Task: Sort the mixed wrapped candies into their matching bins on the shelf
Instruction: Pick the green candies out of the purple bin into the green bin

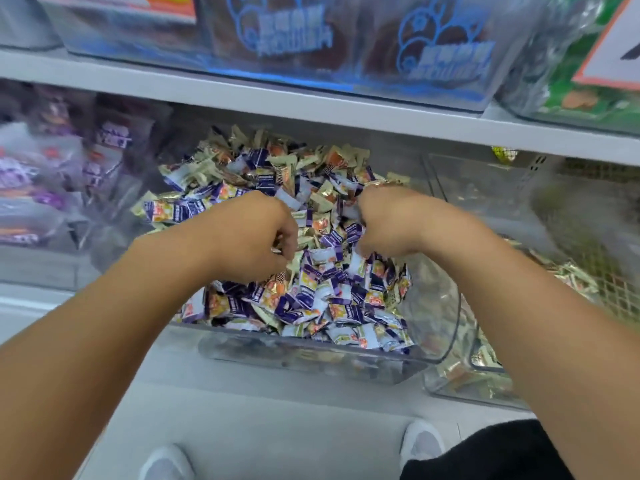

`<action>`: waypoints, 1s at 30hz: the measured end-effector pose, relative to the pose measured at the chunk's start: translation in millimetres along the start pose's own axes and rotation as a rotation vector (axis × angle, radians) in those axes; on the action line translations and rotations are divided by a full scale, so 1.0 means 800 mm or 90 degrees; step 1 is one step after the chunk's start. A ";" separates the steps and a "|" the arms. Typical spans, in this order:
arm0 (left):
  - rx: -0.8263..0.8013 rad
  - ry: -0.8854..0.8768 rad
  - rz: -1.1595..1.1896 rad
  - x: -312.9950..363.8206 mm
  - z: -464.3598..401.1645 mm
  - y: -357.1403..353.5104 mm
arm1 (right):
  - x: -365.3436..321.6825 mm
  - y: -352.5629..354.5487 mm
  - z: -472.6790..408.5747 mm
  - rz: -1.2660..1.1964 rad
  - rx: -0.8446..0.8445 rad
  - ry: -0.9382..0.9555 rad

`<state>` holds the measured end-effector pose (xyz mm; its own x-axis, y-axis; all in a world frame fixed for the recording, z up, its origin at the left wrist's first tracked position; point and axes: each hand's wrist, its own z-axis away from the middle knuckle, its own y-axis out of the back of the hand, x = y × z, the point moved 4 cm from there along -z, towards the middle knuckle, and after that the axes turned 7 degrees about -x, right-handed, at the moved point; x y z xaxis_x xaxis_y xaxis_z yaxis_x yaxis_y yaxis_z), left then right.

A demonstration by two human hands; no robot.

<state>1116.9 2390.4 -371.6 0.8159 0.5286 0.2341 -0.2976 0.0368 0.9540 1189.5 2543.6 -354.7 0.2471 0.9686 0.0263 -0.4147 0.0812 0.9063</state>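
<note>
A clear plastic bin (446, 327) on the shelf is heaped with mixed wrapped candies (311, 292), some purple-and-white, some pale gold. Both my hands are down in the heap. My left hand (252, 237) has its fingers curled into the candies at the heap's middle left. My right hand (391, 223) is curled into them at the middle right, with small wrappers between its fingers. The fingertips of both hands are buried, so which candies each holds is hidden.
A bin of purple packets (52, 174) stands at the left. To the right is a clear bin (485, 188) with pale gold candies (575, 275) low in it. The shelf board (311, 105) above carries blue-printed bins (277, 39). My shoes (422, 441) show below.
</note>
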 end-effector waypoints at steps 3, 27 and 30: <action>0.097 0.007 0.093 -0.007 0.004 0.007 | -0.015 -0.014 0.014 -0.034 -0.061 0.088; 0.132 0.116 -0.188 0.000 -0.008 0.005 | -0.006 0.019 0.017 -0.093 0.017 0.106; 0.114 0.128 -0.148 -0.002 -0.014 0.004 | -0.014 0.015 -0.001 -0.074 0.089 0.104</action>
<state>1108.8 2399.4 -370.9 0.7327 0.6803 -0.0183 -0.0085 0.0361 0.9993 1181.0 2534.1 -344.5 0.1370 0.9807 -0.1396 -0.2639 0.1720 0.9491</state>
